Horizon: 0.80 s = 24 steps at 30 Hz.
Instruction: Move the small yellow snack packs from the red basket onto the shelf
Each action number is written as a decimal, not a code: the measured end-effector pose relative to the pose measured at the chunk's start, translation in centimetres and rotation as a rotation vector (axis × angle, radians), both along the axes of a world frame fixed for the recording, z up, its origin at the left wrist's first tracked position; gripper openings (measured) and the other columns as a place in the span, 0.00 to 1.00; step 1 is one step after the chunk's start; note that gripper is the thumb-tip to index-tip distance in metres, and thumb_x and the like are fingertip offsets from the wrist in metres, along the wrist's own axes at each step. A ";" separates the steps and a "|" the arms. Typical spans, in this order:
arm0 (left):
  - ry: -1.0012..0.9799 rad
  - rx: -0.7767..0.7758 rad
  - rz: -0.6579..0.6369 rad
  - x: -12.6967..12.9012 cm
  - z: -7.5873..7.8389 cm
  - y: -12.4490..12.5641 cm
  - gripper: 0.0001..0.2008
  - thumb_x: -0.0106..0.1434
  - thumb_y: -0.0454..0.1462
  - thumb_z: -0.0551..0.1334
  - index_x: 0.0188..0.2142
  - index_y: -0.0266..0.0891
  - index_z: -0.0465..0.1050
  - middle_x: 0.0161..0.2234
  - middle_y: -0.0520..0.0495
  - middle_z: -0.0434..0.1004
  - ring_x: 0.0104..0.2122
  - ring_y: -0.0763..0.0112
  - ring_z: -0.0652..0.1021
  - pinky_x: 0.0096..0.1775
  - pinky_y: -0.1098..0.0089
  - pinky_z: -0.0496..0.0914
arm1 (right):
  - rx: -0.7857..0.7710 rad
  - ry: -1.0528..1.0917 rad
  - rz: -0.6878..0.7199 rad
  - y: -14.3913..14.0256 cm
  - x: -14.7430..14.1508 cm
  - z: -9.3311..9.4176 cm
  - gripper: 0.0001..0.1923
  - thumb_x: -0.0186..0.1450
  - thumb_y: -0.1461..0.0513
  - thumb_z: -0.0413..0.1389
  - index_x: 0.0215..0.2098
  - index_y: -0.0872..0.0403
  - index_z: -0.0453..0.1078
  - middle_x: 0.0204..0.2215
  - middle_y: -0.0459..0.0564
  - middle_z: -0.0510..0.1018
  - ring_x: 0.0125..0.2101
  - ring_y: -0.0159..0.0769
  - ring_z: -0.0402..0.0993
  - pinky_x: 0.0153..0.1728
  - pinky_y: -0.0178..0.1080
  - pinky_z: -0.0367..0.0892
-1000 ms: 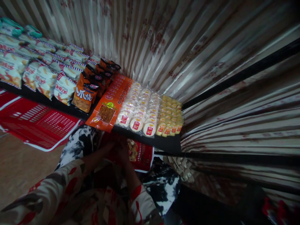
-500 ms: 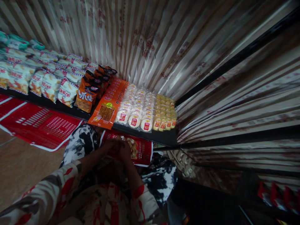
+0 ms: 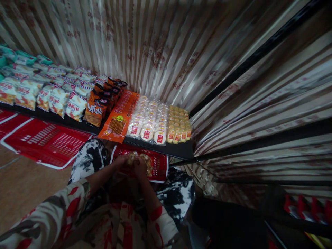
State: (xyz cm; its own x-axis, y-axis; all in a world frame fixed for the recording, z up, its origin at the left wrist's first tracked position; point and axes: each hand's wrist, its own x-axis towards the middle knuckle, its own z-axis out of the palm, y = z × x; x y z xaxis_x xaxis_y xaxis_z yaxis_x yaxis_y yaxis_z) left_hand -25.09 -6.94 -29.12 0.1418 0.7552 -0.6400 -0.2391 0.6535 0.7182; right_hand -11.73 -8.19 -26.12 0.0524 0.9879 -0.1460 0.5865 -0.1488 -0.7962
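My left hand (image 3: 120, 162) and my right hand (image 3: 140, 166) meet low in the middle of the view, both closed on a clear pack of pale yellow snacks (image 3: 148, 165). They hold it over a red plastic basket (image 3: 160, 168) that rests on my lap. Just above runs a black shelf (image 3: 181, 151) with rows of round white rice crackers (image 3: 147, 121), yellow snack packs (image 3: 180, 126), a flat orange packet (image 3: 119, 117) and a dark orange bag (image 3: 94, 109).
White and red chip bags (image 3: 58, 98) fill the shelf's left part. Another red basket (image 3: 46, 143) lies on the brown floor at the left. Corrugated metal sheeting (image 3: 168, 52) backs the shelf. A lower shelf with red packs (image 3: 303, 207) shows at the bottom right.
My hands have lifted a little out of the basket and the snack pack now shows between them. The view has shifted slightly down and right.
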 end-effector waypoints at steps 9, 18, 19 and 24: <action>-0.004 -0.102 -0.016 0.1 0.8 0.1 0.10 0.52 0.39 0.60 0.34 0.37 0.71 0.29 0.48 0.77 0.30 0.65 0.77 0.34 0.66 0.71 | 0.096 -0.008 0.043 -0.3 1.7 -0.3 0.19 0.57 0.70 0.47 0.42 0.52 0.74 0.39 0.50 0.76 0.40 0.35 0.71 0.45 0.38 0.64; -0.067 -0.188 -0.140 0.6 3.3 0.2 0.06 0.51 0.35 0.56 0.27 0.36 0.72 0.22 0.48 0.76 0.23 0.69 0.75 0.29 0.70 0.70 | 0.257 -0.093 0.236 -0.4 4.4 0.8 0.20 0.55 0.68 0.53 0.44 0.49 0.73 0.46 0.50 0.73 0.49 0.38 0.66 0.51 0.42 0.61; -0.088 -0.206 -0.156 0.7 3.8 0.2 0.07 0.50 0.34 0.55 0.26 0.35 0.72 0.21 0.48 0.76 0.22 0.69 0.74 0.28 0.71 0.70 | 0.273 -0.075 0.274 -0.3 4.7 1.1 0.19 0.55 0.68 0.54 0.45 0.49 0.73 0.47 0.50 0.73 0.50 0.38 0.66 0.53 0.43 0.59; -0.199 -0.264 -0.258 1.4 6.1 0.2 0.08 0.47 0.34 0.55 0.25 0.33 0.72 0.21 0.45 0.76 0.19 0.71 0.73 0.22 0.74 0.66 | 0.174 0.121 0.334 -0.4 6.2 2.0 0.18 0.55 0.64 0.57 0.44 0.49 0.71 0.45 0.49 0.75 0.49 0.40 0.68 0.53 0.44 0.60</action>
